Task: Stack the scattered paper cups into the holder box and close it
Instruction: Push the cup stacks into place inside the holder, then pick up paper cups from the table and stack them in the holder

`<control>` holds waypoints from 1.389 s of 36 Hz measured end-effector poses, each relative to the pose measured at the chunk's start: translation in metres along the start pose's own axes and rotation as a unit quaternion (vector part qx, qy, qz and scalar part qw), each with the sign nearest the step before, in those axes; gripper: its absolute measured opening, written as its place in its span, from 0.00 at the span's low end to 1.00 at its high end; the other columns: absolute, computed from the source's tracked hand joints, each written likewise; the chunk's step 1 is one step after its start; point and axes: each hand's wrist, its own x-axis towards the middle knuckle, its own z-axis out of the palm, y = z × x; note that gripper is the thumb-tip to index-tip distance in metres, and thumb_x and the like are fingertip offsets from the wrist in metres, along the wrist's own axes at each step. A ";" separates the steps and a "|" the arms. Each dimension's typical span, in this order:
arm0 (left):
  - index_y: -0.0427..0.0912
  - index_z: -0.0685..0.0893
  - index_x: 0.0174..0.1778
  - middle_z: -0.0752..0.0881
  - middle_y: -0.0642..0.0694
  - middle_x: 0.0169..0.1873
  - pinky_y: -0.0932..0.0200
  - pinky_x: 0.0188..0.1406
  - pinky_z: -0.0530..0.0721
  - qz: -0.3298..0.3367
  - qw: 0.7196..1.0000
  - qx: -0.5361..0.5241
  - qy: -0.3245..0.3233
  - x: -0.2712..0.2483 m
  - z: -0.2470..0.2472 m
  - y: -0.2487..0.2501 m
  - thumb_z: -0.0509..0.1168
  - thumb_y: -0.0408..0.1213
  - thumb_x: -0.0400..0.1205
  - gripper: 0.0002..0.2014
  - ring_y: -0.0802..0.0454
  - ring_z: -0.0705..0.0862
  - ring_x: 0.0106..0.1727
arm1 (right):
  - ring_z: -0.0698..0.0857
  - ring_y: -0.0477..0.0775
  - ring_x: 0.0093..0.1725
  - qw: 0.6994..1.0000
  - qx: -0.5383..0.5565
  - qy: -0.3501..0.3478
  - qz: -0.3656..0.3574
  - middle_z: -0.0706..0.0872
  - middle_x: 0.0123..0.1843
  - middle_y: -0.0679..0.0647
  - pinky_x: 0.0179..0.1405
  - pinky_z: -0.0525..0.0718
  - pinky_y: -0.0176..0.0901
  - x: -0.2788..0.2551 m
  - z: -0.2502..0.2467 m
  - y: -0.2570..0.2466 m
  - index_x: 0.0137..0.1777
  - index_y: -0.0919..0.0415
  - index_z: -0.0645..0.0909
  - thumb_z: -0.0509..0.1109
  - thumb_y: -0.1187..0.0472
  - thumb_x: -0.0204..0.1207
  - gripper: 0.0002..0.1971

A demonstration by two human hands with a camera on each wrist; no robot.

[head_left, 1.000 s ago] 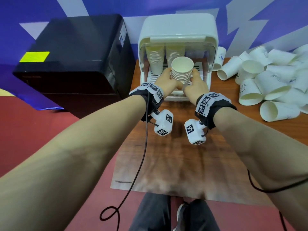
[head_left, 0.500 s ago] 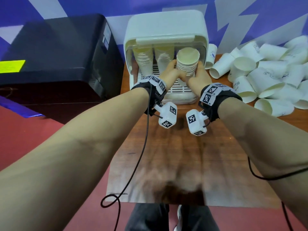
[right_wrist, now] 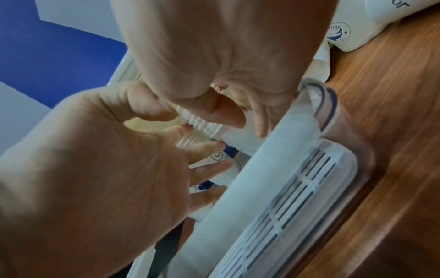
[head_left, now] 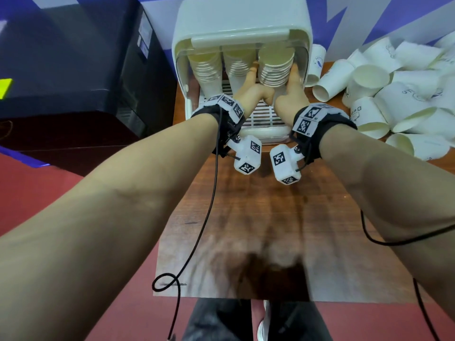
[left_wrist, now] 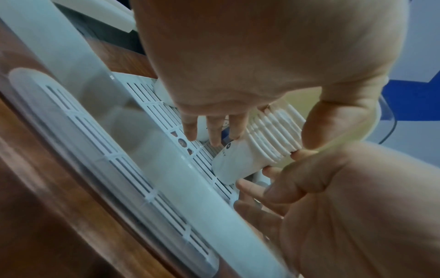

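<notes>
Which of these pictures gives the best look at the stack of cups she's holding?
The head view: the stack of cups shows its open top and rims inside the holder box, between the left hand and right hand. The left wrist view shows only its ribbed side and base; the right wrist view shows a sliver between fingers.
</notes>
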 end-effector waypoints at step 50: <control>0.48 0.83 0.68 0.83 0.43 0.65 0.58 0.60 0.80 -0.037 0.950 0.301 -0.072 -0.065 0.050 0.091 0.74 0.36 0.72 0.26 0.45 0.82 0.65 | 0.84 0.52 0.48 0.992 -0.054 -0.012 0.113 0.86 0.47 0.51 0.44 0.80 0.37 -0.111 -0.150 -0.031 0.52 0.49 0.86 0.71 0.68 0.72 0.14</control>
